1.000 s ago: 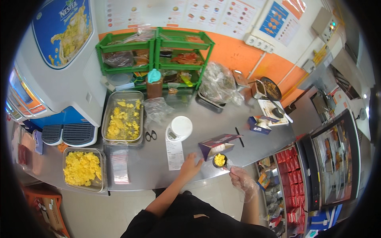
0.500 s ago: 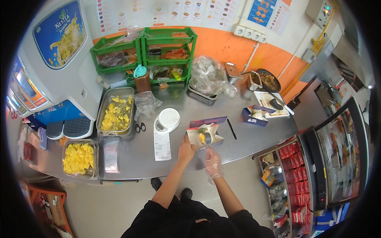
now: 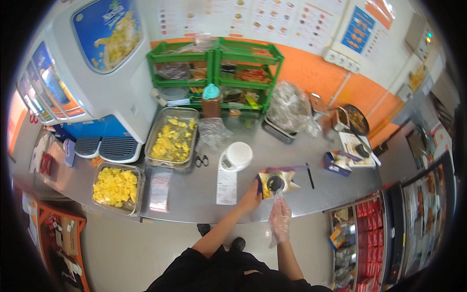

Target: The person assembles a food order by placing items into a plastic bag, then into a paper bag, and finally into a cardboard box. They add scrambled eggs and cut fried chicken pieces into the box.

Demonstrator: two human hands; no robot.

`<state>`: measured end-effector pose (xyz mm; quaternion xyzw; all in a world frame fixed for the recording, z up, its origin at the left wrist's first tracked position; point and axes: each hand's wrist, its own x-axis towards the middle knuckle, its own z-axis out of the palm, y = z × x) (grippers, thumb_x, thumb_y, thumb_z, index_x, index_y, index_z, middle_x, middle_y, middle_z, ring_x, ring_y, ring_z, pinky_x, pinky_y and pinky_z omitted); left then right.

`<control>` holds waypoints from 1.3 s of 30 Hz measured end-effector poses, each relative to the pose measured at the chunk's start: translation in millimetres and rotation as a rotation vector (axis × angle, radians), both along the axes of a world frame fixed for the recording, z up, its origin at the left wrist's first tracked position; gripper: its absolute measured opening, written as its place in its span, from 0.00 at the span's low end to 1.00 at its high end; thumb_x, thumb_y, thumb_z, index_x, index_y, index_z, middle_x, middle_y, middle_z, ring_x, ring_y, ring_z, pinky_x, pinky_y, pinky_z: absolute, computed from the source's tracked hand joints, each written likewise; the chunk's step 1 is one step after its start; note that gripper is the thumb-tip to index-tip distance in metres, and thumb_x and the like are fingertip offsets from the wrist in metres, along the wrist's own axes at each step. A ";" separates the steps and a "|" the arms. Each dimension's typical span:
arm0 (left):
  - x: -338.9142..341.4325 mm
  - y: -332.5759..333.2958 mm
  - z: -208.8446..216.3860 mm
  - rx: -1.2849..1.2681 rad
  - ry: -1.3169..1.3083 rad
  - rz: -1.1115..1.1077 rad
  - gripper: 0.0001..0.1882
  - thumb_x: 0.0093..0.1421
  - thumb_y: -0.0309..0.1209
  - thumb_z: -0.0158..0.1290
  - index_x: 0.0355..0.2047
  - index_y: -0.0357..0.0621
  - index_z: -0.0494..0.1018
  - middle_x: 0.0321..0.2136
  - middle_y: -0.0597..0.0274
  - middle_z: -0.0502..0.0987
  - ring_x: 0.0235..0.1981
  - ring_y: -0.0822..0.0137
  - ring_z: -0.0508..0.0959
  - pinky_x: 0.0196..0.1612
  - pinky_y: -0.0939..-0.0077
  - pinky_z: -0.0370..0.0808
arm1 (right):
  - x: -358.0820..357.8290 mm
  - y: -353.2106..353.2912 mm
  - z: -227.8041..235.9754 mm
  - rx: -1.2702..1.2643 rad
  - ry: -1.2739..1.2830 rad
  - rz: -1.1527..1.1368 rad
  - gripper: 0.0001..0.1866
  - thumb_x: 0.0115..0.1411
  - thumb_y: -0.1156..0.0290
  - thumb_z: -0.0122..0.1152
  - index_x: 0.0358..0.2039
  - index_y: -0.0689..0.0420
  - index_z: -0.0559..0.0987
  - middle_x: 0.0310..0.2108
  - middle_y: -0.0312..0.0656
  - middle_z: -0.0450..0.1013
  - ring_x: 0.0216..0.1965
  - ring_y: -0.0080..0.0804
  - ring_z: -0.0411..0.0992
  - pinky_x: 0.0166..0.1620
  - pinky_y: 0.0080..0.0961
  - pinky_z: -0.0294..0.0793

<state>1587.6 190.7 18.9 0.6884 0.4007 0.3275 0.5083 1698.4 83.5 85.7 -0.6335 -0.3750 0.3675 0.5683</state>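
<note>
Near the counter's front edge stands an open takeaway box (image 3: 290,182), dark blue outside and pale inside. My bare left hand (image 3: 250,196) is closed on its left side. In a clear plastic glove, my right hand (image 3: 280,212) grips a spoon (image 3: 275,183) whose dark, round bowl is over the box opening. Part of the box's contents is hidden behind the spoon, though some yellow shows beside it. The handle is mostly covered by my gloved fingers. Left of the box are a round white kitchen scale (image 3: 240,155) and a long paper receipt (image 3: 226,187).
Two clear trays of yellow scrambled egg (image 3: 115,188) (image 3: 195,127) stand left. Black scissors (image 3: 202,161) lie by the scale, a black pen (image 3: 310,177) right of the box. A second box (image 3: 336,164) sits beside a white board (image 3: 351,144). Green racks (image 3: 248,48) line the back.
The view has shifted, so the counter appears farther right. The spoon's bowl, which carried yellow egg, now shows dark over the box. The box has tilted in my left hand.
</note>
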 end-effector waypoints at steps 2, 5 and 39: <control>-41.8 -15.9 62.4 -0.055 0.246 -0.117 0.25 0.59 0.27 0.45 0.57 0.34 0.60 0.54 0.34 0.66 0.54 0.43 0.69 0.57 0.60 0.66 | -33.2 11.2 61.4 -0.165 0.489 0.143 0.15 0.67 0.59 0.51 0.45 0.56 0.76 0.17 0.23 0.56 0.19 0.11 0.56 0.21 0.12 0.54; -128.5 -5.7 102.2 0.031 0.372 0.179 0.24 0.55 0.27 0.50 0.52 0.34 0.65 0.47 0.37 0.70 0.47 0.45 0.73 0.49 0.58 0.71 | -77.4 71.2 60.4 -0.151 0.009 0.370 0.17 0.67 0.61 0.47 0.48 0.60 0.74 0.26 0.38 0.69 0.29 0.25 0.66 0.33 0.24 0.65; -295.2 81.2 15.5 0.326 0.731 0.903 0.34 0.62 0.45 0.49 0.62 0.37 0.57 0.66 0.43 0.51 0.68 0.46 0.49 0.64 0.40 0.44 | -236.7 305.8 49.3 -0.122 -0.934 1.523 0.12 0.65 0.62 0.48 0.43 0.48 0.77 0.22 0.43 0.71 0.23 0.39 0.72 0.27 0.37 0.70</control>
